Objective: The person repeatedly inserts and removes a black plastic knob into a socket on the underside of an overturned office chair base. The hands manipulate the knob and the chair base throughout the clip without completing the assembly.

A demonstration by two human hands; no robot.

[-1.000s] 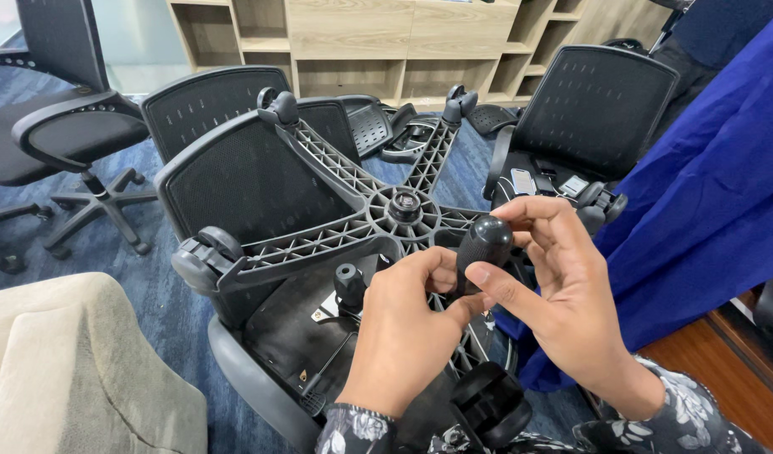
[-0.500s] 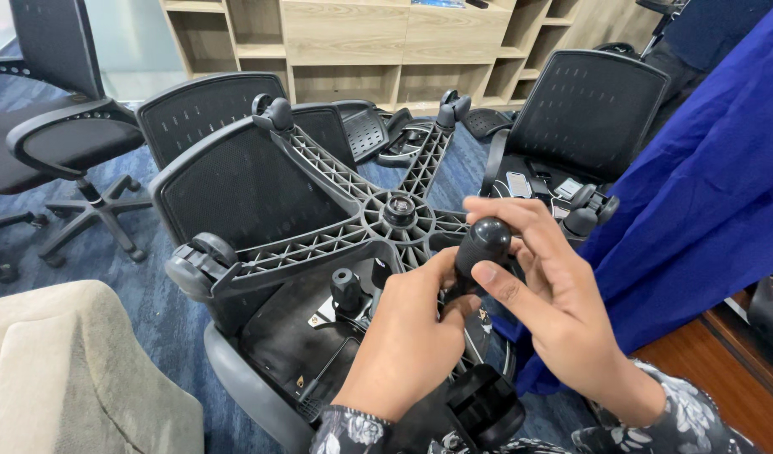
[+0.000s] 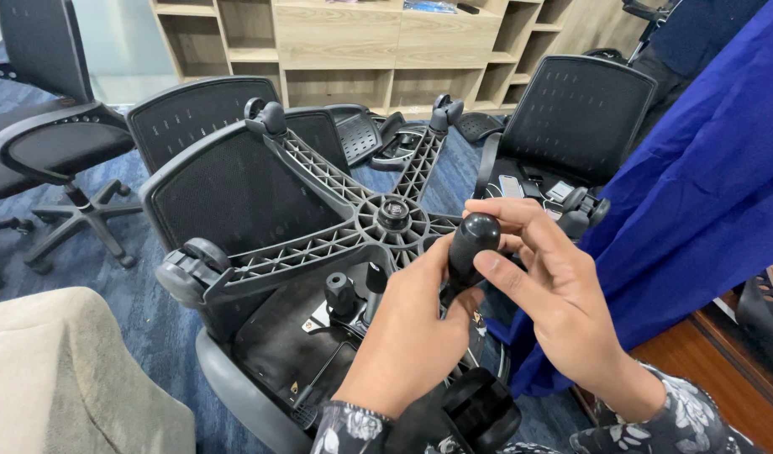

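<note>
Right hand (image 3: 563,311) grip around half-hidden caster (image 3: 472,245)

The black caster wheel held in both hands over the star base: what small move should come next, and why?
Probably press the caster wheel straight down into the end of the base arm below it. Both the left hand and the right hand grip it upright over the five-star base. Other arm ends already carry a mounted caster, so this one seems unseated; its stem is hidden.
</note>
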